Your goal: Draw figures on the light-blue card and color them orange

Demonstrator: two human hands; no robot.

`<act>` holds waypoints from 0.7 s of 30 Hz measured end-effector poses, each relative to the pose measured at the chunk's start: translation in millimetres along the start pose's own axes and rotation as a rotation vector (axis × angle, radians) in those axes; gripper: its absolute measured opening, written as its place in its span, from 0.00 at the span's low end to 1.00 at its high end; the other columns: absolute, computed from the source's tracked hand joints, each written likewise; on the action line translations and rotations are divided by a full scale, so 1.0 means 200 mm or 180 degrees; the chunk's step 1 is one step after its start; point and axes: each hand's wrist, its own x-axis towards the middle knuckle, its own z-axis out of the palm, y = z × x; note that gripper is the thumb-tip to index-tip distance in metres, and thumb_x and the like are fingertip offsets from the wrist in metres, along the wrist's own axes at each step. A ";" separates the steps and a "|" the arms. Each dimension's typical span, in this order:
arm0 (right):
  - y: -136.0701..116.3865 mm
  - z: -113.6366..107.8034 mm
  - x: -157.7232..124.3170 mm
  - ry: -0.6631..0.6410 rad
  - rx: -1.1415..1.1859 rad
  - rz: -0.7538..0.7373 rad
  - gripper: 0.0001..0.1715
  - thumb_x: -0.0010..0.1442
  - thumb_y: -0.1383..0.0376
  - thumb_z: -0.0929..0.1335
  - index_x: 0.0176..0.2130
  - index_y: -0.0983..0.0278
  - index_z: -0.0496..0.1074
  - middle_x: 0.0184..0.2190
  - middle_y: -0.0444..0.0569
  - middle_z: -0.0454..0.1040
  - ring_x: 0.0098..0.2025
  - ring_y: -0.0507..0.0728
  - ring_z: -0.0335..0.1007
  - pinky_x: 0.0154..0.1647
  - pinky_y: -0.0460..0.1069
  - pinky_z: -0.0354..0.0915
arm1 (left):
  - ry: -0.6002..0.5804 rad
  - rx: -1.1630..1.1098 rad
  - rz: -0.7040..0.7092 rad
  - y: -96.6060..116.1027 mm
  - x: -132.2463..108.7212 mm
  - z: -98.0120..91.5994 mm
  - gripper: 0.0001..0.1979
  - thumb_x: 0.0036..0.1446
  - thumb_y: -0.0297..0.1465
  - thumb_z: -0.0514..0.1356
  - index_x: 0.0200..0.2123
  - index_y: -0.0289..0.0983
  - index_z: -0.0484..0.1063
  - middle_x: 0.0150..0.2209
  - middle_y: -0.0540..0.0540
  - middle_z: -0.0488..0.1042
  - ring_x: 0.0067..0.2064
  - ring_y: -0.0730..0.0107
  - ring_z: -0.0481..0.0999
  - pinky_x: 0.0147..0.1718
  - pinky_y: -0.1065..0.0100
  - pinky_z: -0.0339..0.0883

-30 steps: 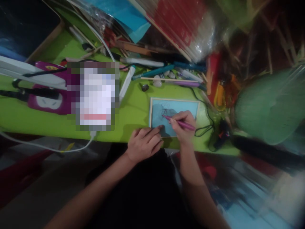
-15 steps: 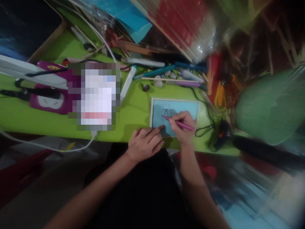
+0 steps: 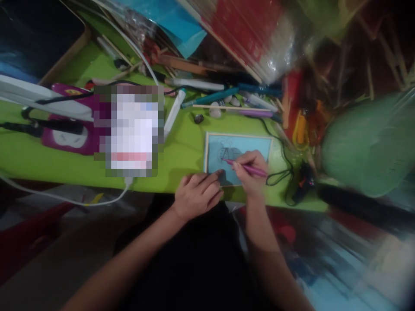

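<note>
A small blue board with a pale frame [image 3: 238, 136] lies on the green table near its front edge. On its left half are thin dark lines, among them a letter A [image 3: 226, 152]. My right hand [image 3: 251, 170] is closed around a pink pen [image 3: 254, 170], whose tip is at the drawing just below the A. My left hand [image 3: 197, 195] lies at the board's lower left corner, fingers stretched out, with fingertips on the blue surface.
A blurred-out, pale device [image 3: 134, 129] on a white cable and a purple power strip [image 3: 68, 140] are at the left. Several pens, a white marker [image 3: 174, 113] and a wooden stick [image 3: 227, 107] lie behind the board. A green rounded object [image 3: 369, 142] is at the right.
The pen tip has shifted slightly right and down along the drawing. More dark line shows around the letter A. My left hand stays in place.
</note>
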 end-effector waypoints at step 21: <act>-0.01 0.00 0.00 -0.0146 -0.0290 -0.0041 0.09 0.59 0.62 0.74 0.34 0.58 0.71 0.27 0.39 0.75 0.28 0.51 0.71 0.30 0.49 0.68 | 0.0036 0.0073 0.0002 0.00 0.01 0.00 0.08 0.69 0.37 0.61 0.37 0.43 0.78 0.54 0.56 0.84 0.42 0.63 0.76 0.39 0.58 0.63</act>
